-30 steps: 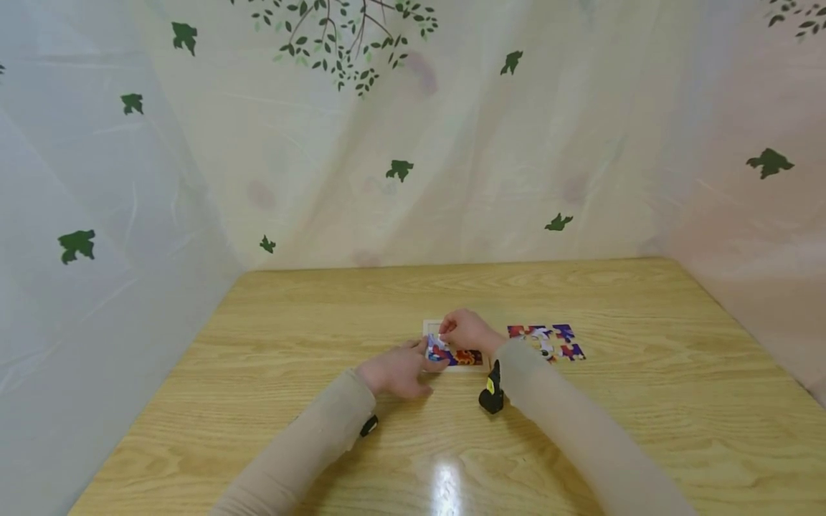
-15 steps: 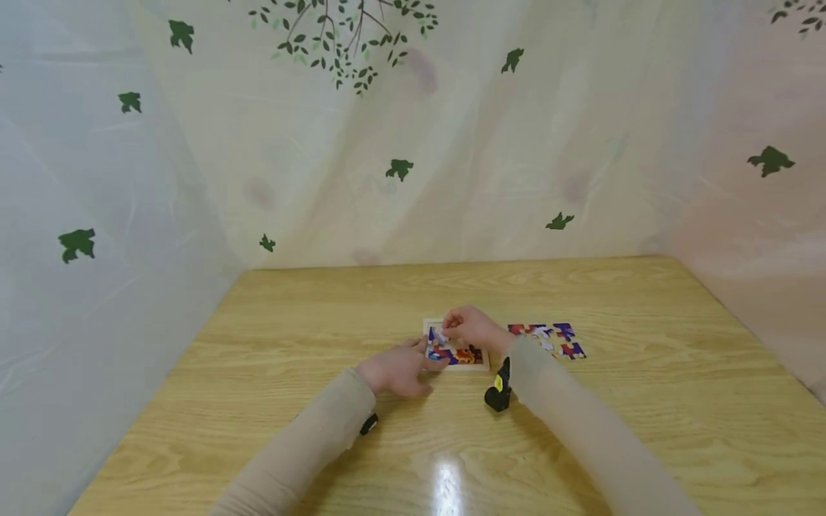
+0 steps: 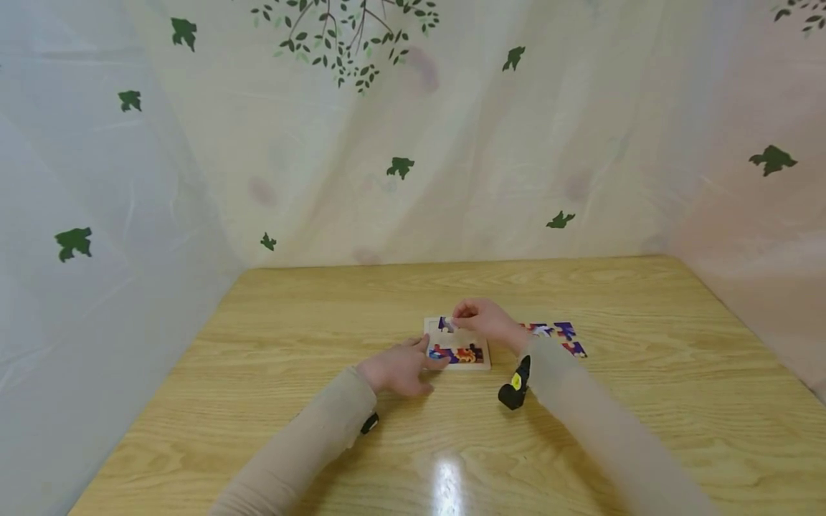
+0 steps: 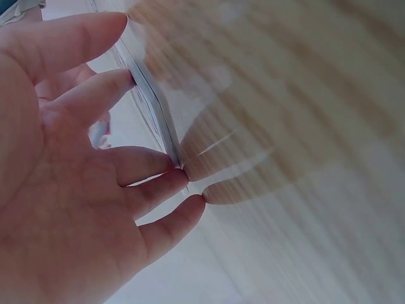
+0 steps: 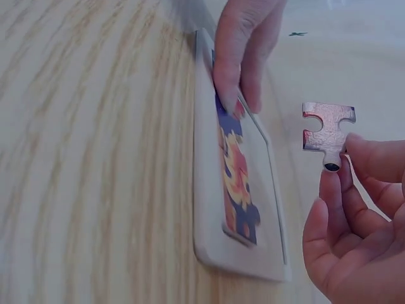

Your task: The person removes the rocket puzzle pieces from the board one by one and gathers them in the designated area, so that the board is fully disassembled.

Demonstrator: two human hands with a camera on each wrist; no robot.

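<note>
1. Head view: we see the puzzle tray [image 3: 471, 366] lying flat on the bench [image 3: 323, 315], with a stretch of wood between it and the far edge and a broader one running to the left edge.
2. Head view: the left hand [image 3: 400, 369] lies at the tray's near-left corner, its grip wide. The right hand [image 3: 482, 320] reaches in from the right, its grip narrow, holding a purple-and-white piece [image 3: 446, 325] over the tray's far part.
3. Head view: a row of pieces [image 3: 463, 355] lines the tray's near side. Loose pieces [image 3: 564, 330] lie to the right, partly hidden by the right sleeve [image 3: 600, 423], well inside the bench's right edge.
4. Left wrist view: we see spread fingers, some fingertips at the tray's thin side and the lowest touching the glossy wood beside it.
5. Right wrist view: thumb and fingers pinch the piece, which we see raised apart from the tray; the left hand's fingers touch the tray's far end.
</note>
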